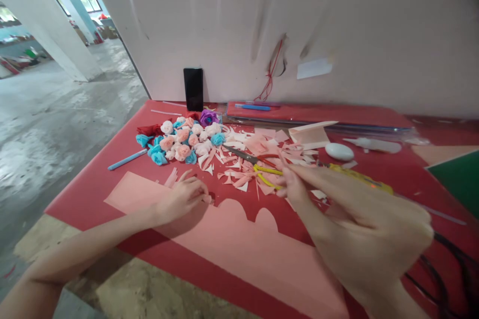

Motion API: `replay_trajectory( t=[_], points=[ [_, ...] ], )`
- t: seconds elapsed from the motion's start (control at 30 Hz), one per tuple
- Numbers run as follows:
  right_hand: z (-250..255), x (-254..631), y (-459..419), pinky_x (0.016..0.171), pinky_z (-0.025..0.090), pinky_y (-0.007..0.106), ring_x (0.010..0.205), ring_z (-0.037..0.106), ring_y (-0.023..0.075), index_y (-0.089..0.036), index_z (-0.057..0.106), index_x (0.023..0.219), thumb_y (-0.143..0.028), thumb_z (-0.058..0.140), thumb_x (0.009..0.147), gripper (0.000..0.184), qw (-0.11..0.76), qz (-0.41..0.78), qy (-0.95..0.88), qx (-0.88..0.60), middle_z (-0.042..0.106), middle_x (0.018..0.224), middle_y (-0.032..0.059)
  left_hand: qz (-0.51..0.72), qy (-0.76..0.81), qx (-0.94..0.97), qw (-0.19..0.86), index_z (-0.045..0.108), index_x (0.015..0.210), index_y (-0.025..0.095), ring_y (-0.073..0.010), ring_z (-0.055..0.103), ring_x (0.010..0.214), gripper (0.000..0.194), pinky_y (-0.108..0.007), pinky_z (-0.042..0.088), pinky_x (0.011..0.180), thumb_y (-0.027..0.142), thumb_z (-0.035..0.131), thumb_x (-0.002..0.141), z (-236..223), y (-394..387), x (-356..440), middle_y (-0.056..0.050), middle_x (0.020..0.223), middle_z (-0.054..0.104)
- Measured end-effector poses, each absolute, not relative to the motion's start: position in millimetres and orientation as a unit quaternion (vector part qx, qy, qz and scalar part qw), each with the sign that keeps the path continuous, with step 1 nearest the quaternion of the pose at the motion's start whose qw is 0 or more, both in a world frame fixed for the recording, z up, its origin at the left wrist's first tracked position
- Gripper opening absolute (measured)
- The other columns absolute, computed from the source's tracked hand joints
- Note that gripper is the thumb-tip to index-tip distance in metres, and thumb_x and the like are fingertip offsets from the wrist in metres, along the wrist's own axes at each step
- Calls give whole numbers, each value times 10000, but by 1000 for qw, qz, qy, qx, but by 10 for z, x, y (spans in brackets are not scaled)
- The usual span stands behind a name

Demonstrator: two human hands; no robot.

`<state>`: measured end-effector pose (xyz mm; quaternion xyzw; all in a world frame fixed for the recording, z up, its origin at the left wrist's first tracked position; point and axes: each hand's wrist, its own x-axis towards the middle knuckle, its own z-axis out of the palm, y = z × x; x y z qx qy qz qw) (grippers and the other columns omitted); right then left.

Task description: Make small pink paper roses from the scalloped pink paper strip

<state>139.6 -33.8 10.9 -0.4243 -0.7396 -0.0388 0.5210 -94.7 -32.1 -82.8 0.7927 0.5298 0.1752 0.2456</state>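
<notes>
My left hand (185, 197) rests on a long strip of pink paper (247, 244), its fingers curled at the upper edge. Two rounded scallops stand out along that edge, right of the hand. My right hand (359, 229) is raised at the right, thumb and fingers drawn together at the handles of yellow-and-red scissors (262, 167). The dark blades point left over a heap of pink and white paper scraps (239, 177). The fingers partly hide the handles. Left of the scraps lies a cluster of white, pink and blue paper roses (183, 142).
A black phone (193, 89) leans against the pale panel behind the red table (86, 199). Along the back are a blue pen (254, 107), a white oval object (339, 151) and a glue bottle (374, 145). A yellow tool (359, 177) and dark cables (434, 271) are at right.
</notes>
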Motion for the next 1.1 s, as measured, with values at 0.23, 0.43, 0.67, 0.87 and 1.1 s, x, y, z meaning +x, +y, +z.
replay_trajectory(
  t=[0.23, 0.43, 0.67, 0.87, 1.1],
  points=[
    [138, 1443, -278, 450, 503, 202, 450, 602, 101, -287, 704, 671, -130, 625, 764, 199, 542, 240, -678, -435, 666, 553, -74, 301, 547, 711, 324, 599, 867, 179, -150, 649, 785, 160, -279, 512, 743, 303, 498, 858, -582, -243, -888, -48, 908, 689],
    [114, 1441, -192, 490, 536, 173, 508, 630, 99, -296, 733, 670, -158, 648, 744, 179, 552, 389, -615, -407, 687, 570, -58, 402, 505, 660, 384, 671, 858, 178, -156, 665, 804, 179, -238, 516, 704, 334, 595, 815, -337, -177, -668, -49, 883, 720],
    [53, 1466, -262, 649, 533, 189, 850, 646, 132, -325, 742, 741, -209, 665, 785, 145, 584, 356, -623, -380, 700, 866, -24, 593, 322, 490, 551, 673, 691, 195, -102, 618, 709, 61, -204, 492, 667, 207, 722, 725, 6, -118, -249, 12, 727, 682],
    [72, 1444, -327, 630, 539, 222, 867, 651, 152, -334, 742, 793, -225, 631, 819, 159, 591, 335, -632, -373, 690, 972, -14, 613, 218, 422, 631, 679, 682, 212, -72, 597, 674, 68, -177, 468, 617, 188, 734, 713, 113, -117, 42, 39, 722, 660],
    [73, 1409, -364, 703, 559, 241, 865, 666, 152, -325, 725, 782, -159, 623, 813, 197, 622, 299, -631, -355, 693, 914, -30, 621, 201, 460, 602, 666, 723, 211, -79, 588, 705, 63, -226, 476, 738, 193, 726, 731, 85, -106, 68, 46, 726, 639]
  ],
)
